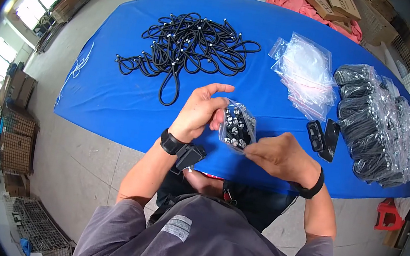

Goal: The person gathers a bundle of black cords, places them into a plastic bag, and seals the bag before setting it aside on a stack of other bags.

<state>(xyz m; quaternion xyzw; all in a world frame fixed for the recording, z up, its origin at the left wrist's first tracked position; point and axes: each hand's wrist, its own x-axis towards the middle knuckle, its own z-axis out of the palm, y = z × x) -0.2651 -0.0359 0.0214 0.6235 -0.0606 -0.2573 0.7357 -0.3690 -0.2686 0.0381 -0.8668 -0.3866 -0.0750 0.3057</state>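
Observation:
Between my hands, over the near edge of the blue table, is a clear plastic bag (238, 127) with black elastic cords in it, their silver metal ends showing through the film. My left hand (202, 108) pinches the bag's left upper edge between thumb and fingers, its index finger stretched out above. At the bag's lower right corner, my right hand (281, 155) has its fingers pressed together on the film. Beyond my left hand lies a loose tangle of black elastic cord loops (194, 45) with silver ends.
Flat clear bags (306, 71) are piled right of the cords. A long heap of filled bags (376, 128) covers the table's right end. Beside it lie a black case (315, 135) and a dark phone (332, 136). Cardboard boxes (328, 2) stand beyond the far edge; a red stool (388, 216) is at right.

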